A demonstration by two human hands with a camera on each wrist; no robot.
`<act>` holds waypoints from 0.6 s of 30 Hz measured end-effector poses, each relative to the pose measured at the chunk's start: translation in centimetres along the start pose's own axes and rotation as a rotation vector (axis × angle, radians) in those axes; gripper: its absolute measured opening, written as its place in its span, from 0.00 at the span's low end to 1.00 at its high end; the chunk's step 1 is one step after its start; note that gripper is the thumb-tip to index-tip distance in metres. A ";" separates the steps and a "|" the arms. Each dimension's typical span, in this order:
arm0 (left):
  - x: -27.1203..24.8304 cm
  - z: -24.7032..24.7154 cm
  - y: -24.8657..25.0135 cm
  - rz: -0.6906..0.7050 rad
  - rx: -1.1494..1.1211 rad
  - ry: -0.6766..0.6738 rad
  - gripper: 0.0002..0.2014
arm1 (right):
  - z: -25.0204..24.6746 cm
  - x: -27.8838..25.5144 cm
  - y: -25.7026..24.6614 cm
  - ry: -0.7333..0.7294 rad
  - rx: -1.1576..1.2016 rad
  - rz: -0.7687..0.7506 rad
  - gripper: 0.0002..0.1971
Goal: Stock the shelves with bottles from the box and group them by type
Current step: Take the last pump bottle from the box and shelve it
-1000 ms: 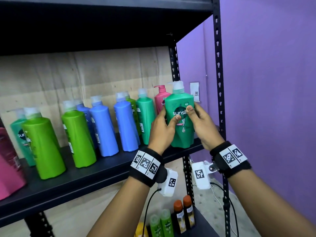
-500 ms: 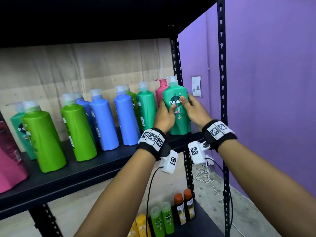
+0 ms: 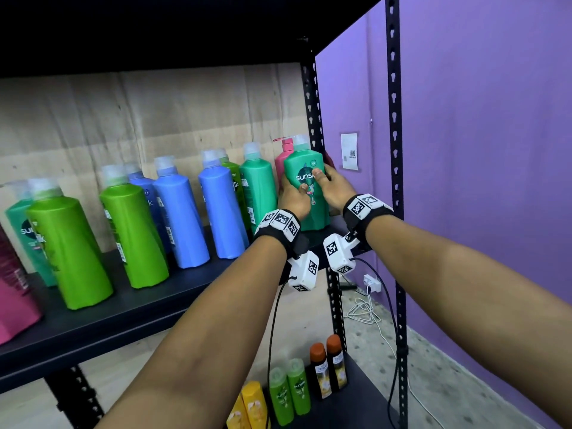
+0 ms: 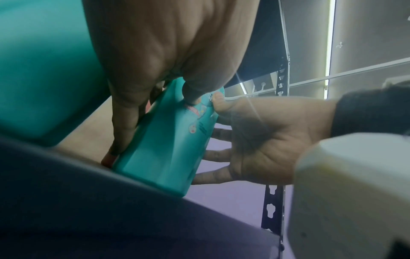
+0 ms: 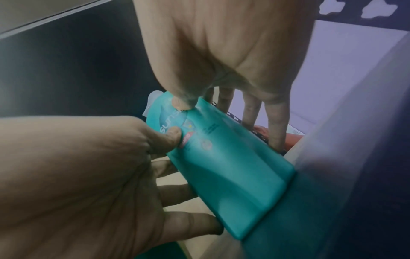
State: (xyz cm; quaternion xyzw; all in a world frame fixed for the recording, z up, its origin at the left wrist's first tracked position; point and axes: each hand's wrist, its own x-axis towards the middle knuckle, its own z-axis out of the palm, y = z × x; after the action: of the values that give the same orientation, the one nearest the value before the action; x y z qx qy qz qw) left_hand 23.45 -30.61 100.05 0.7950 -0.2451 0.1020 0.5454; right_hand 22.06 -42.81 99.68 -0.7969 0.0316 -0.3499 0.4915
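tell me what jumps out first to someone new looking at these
Both hands, left hand and right hand, grip a teal bottle at the right end of the shelf, in front of a pink bottle. To its left stands a row of teal, blue and green bottles. A purple wall fills the right.

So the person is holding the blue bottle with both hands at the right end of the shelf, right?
Not quite: the bottle in the left hand and right hand is teal green, not blue, as the head view shows. It is at the right end of the shelf.
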 end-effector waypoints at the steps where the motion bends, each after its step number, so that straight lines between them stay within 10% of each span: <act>1: 0.0 0.0 0.0 -0.005 -0.008 0.003 0.26 | 0.0 0.0 0.0 0.004 -0.002 0.005 0.19; 18: -5.2 -0.9 -2.3 0.098 0.203 -0.035 0.25 | -0.5 -5.1 1.9 0.052 -0.253 -0.054 0.26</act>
State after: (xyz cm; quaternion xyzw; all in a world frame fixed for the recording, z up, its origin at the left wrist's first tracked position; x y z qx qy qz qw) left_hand 20.24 -27.68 96.34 0.8349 -0.2816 0.1388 0.4520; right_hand 18.47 -42.12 95.62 -0.8438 0.0669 -0.3767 0.3763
